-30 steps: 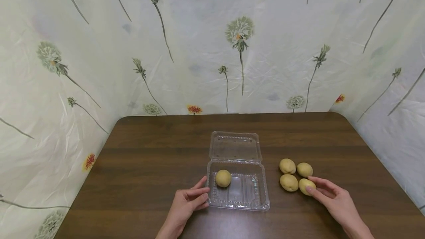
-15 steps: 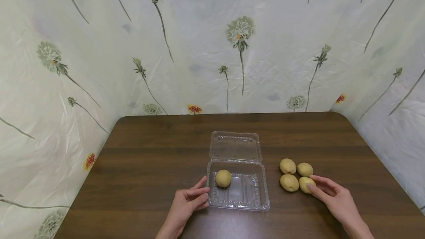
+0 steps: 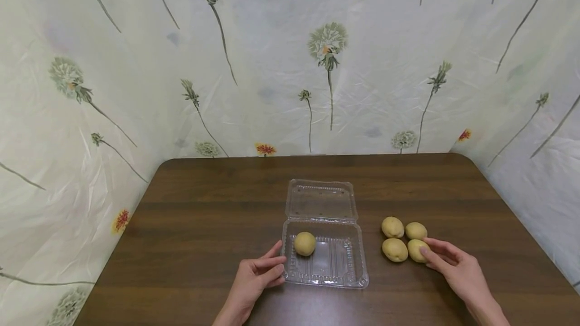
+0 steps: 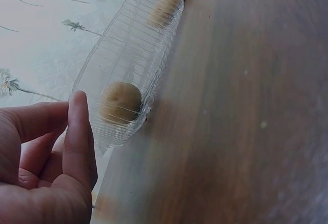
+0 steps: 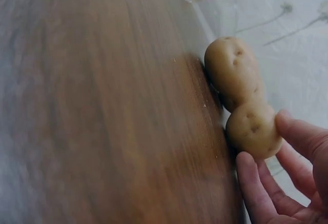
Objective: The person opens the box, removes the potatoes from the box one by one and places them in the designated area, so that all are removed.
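A clear plastic clamshell container (image 3: 326,278) lies with its lid (image 3: 321,199) folded back, away from the person. One potato (image 3: 305,244) sits in the left part of its base. At the base's left edge, my left hand (image 3: 257,275) pinches the rim between thumb and fingers; the left wrist view shows the fingertips (image 4: 78,101) right at that rim. My right hand (image 3: 457,268) holds the nearest-right potato (image 3: 416,250) of a cluster, thumb on the near side and fingers round the right. In the right wrist view this potato (image 5: 253,131) appears low, close over the table.
Beside the held potato are three more: a front-left potato (image 3: 394,250), a back-left potato (image 3: 392,227) and a back-right potato (image 3: 416,231). The dark wooden table (image 3: 204,215) has a flower-patterned curtain (image 3: 272,64) behind it and at both sides.
My right hand's thumb and fingers have shifted slightly around the potato, which has moved a little away from the person. The left hand and the container have stayed put.
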Available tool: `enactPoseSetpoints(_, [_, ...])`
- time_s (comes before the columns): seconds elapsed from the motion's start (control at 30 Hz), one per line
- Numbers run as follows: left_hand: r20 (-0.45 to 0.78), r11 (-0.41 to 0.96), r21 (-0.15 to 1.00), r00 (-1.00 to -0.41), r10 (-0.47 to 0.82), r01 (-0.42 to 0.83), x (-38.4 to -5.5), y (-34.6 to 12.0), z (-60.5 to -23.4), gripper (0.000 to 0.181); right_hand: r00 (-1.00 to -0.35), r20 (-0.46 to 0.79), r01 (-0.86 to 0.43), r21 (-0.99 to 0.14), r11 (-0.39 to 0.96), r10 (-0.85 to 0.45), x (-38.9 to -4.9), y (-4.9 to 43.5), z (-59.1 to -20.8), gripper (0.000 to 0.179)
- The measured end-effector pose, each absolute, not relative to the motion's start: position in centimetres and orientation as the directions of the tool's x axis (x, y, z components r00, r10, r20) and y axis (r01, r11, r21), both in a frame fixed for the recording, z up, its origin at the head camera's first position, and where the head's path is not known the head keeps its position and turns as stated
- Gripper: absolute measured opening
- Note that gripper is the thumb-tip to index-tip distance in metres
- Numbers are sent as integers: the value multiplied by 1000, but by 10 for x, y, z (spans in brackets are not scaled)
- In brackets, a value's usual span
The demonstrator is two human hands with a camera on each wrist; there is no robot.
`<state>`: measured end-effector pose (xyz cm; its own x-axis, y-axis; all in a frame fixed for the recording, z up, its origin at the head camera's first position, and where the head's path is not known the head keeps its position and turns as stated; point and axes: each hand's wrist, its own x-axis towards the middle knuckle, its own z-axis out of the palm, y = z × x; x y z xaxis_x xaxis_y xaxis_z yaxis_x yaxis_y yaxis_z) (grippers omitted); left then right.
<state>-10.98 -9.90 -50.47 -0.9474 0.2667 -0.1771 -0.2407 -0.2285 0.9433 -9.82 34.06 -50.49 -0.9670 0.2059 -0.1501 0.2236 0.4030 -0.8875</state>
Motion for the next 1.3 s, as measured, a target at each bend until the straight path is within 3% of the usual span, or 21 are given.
enactPoseSetpoints(0.3, [-183, -232, 940, -944, 274, -250, -110, -98, -502, 31, -940, -262, 340, -793, 505, 220, -98, 344, -500, 70])
enactPoseSetpoints(1.3, [-178, -239, 940, -947, 269, -245, -109, -98, -502, 30, -961, -182, 258, -863, 435, 208, -94, 343, -504, 65])
